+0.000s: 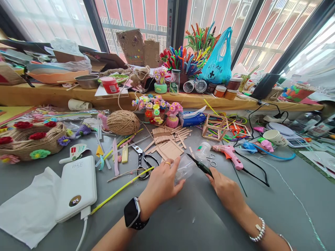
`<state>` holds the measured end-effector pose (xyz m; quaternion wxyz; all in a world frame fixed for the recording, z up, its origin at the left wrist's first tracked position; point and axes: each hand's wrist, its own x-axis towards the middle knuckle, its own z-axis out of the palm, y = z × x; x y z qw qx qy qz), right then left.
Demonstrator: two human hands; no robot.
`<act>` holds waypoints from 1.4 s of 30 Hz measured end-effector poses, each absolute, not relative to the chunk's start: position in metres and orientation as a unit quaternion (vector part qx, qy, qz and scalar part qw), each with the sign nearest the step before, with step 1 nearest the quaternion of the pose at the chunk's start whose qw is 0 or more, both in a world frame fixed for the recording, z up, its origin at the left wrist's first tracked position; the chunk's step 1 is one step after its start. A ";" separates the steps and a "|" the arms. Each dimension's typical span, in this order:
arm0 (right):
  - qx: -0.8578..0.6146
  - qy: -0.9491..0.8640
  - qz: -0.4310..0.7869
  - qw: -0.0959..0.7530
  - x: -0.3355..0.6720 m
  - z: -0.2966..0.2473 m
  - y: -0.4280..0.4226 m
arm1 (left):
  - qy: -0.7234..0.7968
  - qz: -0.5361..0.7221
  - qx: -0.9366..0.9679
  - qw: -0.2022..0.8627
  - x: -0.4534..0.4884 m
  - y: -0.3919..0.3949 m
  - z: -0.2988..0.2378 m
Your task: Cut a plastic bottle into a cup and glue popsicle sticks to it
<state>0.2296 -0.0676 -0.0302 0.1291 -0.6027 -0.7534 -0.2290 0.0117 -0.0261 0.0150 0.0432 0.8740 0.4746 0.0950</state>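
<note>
Right grip (226, 188): pinched around the handle of a dark, narrow-tipped tool (201, 165). Left grip (160, 182): fingers spread at the clear plastic (186, 168); whether they press it cannot be told. The plastic lies on the bench (196, 219) between both hands, near the wooden sticks (170, 150). Steady it flat; keep the tip clear of fingers and the pink glue gun (231, 155).

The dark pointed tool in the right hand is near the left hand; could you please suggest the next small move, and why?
I'd probably turn the dark pointed tool slightly away from the left hand, since its tip appears close to that hand's index finger, beside the clear plastic.
</note>
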 end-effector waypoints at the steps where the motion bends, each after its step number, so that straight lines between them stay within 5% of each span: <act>1: -0.606 -0.752 -0.225 0.126 0.228 -0.030 -0.067 | 0.473 0.097 0.875 0.044 0.012 -0.026 0.015; 42: -0.614 -0.741 -0.242 0.122 0.216 -0.029 -0.055 | 0.503 0.110 0.856 0.051 0.009 -0.019 0.016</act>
